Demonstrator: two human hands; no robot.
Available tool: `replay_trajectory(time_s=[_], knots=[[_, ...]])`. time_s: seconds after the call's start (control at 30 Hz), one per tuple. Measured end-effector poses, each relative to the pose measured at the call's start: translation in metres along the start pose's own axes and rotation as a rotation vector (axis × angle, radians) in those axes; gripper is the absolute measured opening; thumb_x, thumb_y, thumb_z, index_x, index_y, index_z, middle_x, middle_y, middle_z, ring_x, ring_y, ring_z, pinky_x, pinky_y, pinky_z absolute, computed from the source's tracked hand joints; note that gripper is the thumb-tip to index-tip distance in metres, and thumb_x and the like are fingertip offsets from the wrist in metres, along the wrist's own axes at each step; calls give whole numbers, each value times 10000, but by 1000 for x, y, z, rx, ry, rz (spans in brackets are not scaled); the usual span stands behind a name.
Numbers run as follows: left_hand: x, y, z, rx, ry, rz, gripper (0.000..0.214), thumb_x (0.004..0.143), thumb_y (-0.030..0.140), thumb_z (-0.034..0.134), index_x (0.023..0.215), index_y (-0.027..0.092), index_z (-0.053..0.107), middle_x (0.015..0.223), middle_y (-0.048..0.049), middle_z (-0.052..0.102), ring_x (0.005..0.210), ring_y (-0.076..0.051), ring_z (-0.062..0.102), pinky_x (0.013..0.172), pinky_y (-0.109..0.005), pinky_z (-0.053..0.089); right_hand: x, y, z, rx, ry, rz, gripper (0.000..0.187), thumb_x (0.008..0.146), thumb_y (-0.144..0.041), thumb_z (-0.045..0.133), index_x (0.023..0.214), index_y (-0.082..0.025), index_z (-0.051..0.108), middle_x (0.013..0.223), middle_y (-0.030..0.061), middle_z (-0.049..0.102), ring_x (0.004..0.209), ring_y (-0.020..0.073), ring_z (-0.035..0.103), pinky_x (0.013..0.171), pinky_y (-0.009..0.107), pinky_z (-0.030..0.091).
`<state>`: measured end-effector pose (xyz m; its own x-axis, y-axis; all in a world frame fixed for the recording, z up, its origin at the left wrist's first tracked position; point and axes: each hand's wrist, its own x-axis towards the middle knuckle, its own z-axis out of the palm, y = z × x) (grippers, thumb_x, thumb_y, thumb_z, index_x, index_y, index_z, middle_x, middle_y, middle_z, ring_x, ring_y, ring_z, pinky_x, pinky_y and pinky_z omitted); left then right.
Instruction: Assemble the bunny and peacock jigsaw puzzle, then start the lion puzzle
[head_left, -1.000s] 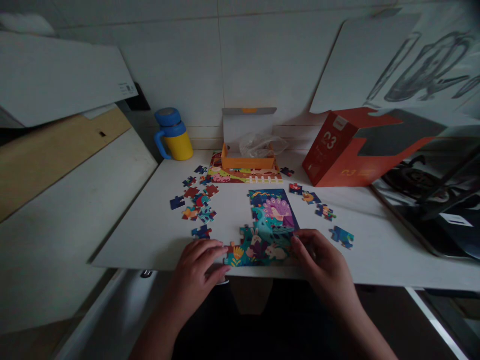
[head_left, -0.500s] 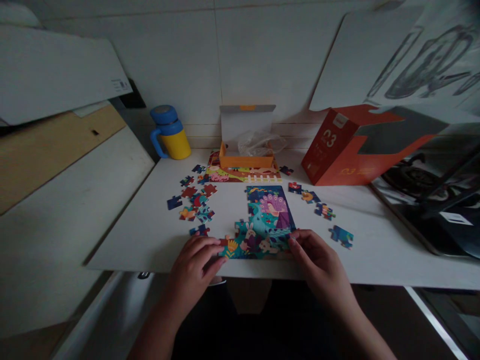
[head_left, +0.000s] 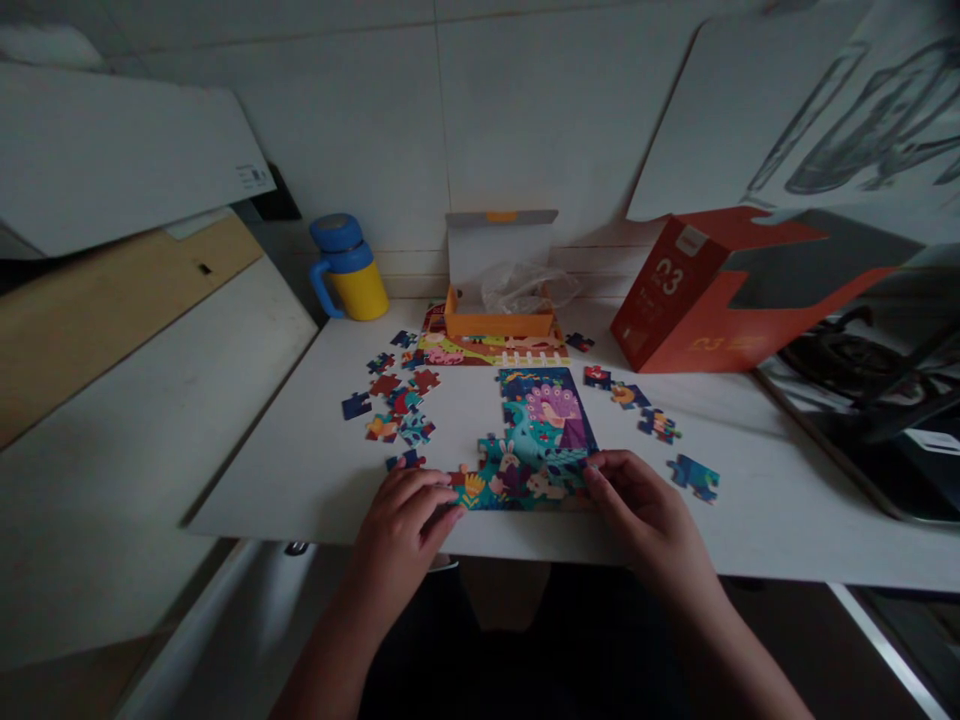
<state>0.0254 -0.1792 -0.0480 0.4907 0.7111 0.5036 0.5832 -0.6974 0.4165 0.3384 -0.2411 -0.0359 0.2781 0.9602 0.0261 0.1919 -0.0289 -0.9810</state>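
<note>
A partly joined jigsaw puzzle [head_left: 534, 450] lies on the white tabletop before me, its joined pieces forming an L with a pink peacock, a rabbit and flowers. My left hand [head_left: 411, 512] grips its lower left end between thumb and fingers. At the lower right edge, my right hand [head_left: 637, 500] holds the puzzle in a pinch; the fingertips partly cover that corner. Loose jigsaw pieces [head_left: 405, 402] are spread to the left, one of them just beyond my left fingers. More pieces lie to the right, including a blue piece [head_left: 696, 476] near my right hand.
An open orange box [head_left: 499, 324] with a clear plastic bag [head_left: 525, 290] stands on a farm picture sheet [head_left: 480, 350] at the back. A blue-and-yellow mug [head_left: 361, 290] is back left. A large red-orange carton [head_left: 675, 310] and a black stove [head_left: 885, 440] are on the right.
The whole view has shifted slightly, so everything appears a little further right. Both hands keep their places at the two ends of the puzzle.
</note>
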Motion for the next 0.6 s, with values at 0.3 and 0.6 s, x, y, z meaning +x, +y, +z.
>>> replay_trajectory(time_s=[0.3,0.6], knots=[[2,3,-2,3,11,-7,45,1029,240,735,1069,258,727,1135,-43,779,1095,-250,743,1176,-600,524,-1,0,1,-16,-16,2,350,1021,-592,696,1068,-245,684,908,36,706,810,203,656,706,298,516],[1,3,0,13,22,-27,36,1047,252,711,1079,250,728,1116,-45,785,1083,-241,752,1219,-619,496,-4,3,-1,-137,-48,-2,355,1032,-600,670,1110,-254,690,964,46,740,881,226,692,738,315,520]])
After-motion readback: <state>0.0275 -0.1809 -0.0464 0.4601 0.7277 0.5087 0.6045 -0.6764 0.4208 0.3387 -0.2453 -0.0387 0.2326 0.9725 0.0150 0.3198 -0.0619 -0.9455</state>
